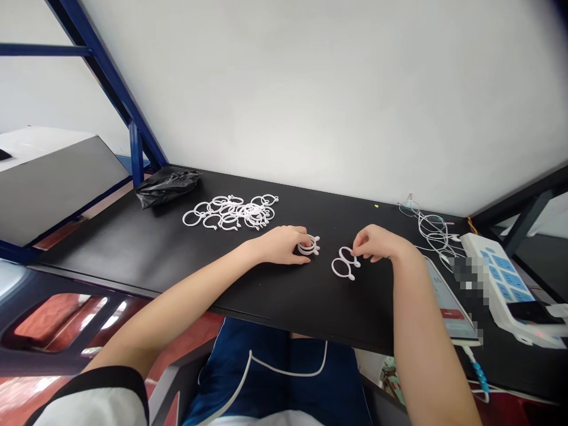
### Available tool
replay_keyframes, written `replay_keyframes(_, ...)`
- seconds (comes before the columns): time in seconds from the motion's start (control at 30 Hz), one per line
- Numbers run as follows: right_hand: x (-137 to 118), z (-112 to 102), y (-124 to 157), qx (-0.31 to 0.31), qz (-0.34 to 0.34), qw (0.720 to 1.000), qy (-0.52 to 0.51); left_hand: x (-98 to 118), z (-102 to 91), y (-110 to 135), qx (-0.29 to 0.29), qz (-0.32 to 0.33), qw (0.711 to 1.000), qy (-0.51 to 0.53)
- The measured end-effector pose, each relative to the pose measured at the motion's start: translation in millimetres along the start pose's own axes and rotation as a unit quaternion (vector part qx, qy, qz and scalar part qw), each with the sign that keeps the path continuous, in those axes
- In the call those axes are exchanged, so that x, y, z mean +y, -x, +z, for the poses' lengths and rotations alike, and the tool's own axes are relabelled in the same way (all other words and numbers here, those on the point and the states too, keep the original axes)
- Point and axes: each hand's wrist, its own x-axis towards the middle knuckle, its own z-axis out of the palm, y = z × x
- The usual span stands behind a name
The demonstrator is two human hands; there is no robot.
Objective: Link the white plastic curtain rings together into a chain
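My left hand [281, 244] rests on the black table [146, 248], fingers curled round a small stack of white plastic rings [309, 245]. A little to the right, my right hand [376, 242] pinches the edge of one of two white rings [346, 262] lying flat between the hands. A heap of several more white rings [233, 212] lies further back on the left, out of reach of both hands.
A crumpled black plastic bag [166, 186] sits at the back left. White cables [432, 228], a white power strip [510, 284] and a phone [448, 302] lie at the right. A blue metal frame [133, 136] rises at the left.
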Motion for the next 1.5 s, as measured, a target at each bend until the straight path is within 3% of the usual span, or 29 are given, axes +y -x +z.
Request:
replay_keyframes(0.1,-4.2,1.9,2.7,-0.009,-0.002,1.0,0.014,-2.9,-3.0,0.9,-0.004,-0.005,1.0,-0.007)
replay_keyframes(0.2,-13.4,3.4,10.2,-0.032,-0.026,0.999,0.016,-6.6,-2.8,0.3,0.034,-0.034,0.998,-0.033)
replay_keyframes(0.3,-23.6,6.9,18.5,-0.058,0.001,0.996,0.061,-7.4,-2.2,-2.6,0.086,-0.096,0.987,0.099)
replay_keyframes(0.37,-29.3,11.0,21.2,-0.06,0.035,0.993,0.094,-5.9,-2.5,-5.1,0.095,-0.155,0.941,0.286)
replay_keyframes(0.47,-33.7,15.9,21.2,-0.062,0.032,0.993,0.095,-3.5,-3.3,-8.0,0.079,-0.214,0.838,0.496)
replay_keyframes(0.6,-31.6,15.8,19.9,-0.076,0.006,0.995,0.059,-5.0,-3.3,-9.1,0.062,-0.239,0.754,0.609)
replay_keyframes(0.7,-29.2,13.4,21.1,-0.082,0.002,0.995,0.062,-6.8,-3.9,-9.2,0.073,-0.247,0.721,0.643)
replay_keyframes(0.8,-29.0,9.3,25.6,-0.073,-0.003,0.995,0.062,-6.9,-5.1,-8.8,0.08,-0.254,0.715,0.646)
replay_keyframes(0.93,-31.9,6.1,33.7,-0.105,-0.062,0.992,0.027,-8.4,-4.8,-8.7,0.088,-0.259,0.713,0.646)
replay_keyframes(1.07,-35.8,15.4,34.8,-0.093,-0.017,0.99,0.104,-11.8,-4.0,-10.0,0.097,-0.263,0.714,0.641)
replay_keyframes(1.37,-35.8,27.9,26.9,-0.071,-0.056,0.987,0.132,-11.7,-6.5,-9.1,0.091,-0.247,0.733,0.627)
replay_keyframes(1.5,-41.2,30.3,24.9,0.003,-0.14,0.986,0.088,-11.5,-4.3,-10.0,0.103,-0.257,0.731,0.623)
